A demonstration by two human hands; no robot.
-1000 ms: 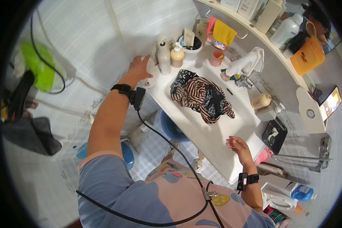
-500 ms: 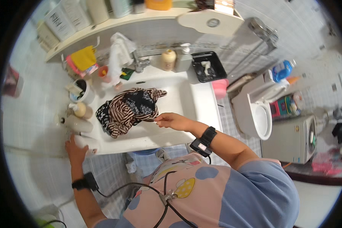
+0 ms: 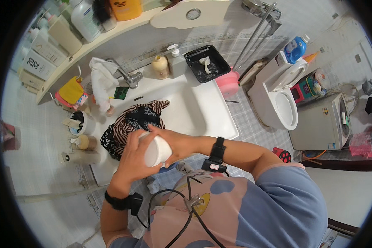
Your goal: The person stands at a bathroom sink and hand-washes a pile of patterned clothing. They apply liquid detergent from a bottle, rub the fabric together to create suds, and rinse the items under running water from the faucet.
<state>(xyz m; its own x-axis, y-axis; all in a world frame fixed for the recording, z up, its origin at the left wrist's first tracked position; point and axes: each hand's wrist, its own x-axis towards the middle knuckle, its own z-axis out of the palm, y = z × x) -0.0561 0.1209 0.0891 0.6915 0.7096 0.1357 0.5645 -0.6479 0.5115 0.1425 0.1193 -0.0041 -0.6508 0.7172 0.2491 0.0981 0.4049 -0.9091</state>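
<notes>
- One round white tub (image 3: 158, 151) is held up in front of the person, above the front edge of the washbasin (image 3: 219, 111), toward its left half; I cannot tell whether it is lidded.
- The left grip (image 3: 130, 159) is wrapped around the tub's left side, thumb at the near side and fingers on the far side.
- The right grip (image 3: 177, 142) clasps the tub's right side, so both are closed on it.
- A striped, black-patterned garment (image 3: 132, 120) lies bunched in the left half of the washbasin, partly hidden behind the left grip.
- Near the left edge are a white cup (image 3: 89, 124) holding tubes, a cream pump bottle (image 3: 88, 142) and a white bottle (image 3: 84, 157).
- Along the back edge are a white cloth (image 3: 103, 80), the chrome faucet (image 3: 133, 79), a green packet (image 3: 120, 93), a rounded cream bottle (image 3: 160, 68) and a grey pump dispenser (image 3: 177, 64).
- A black tray (image 3: 217, 68) with a crumpled white piece (image 3: 205, 64) sits at the back right corner.
</notes>
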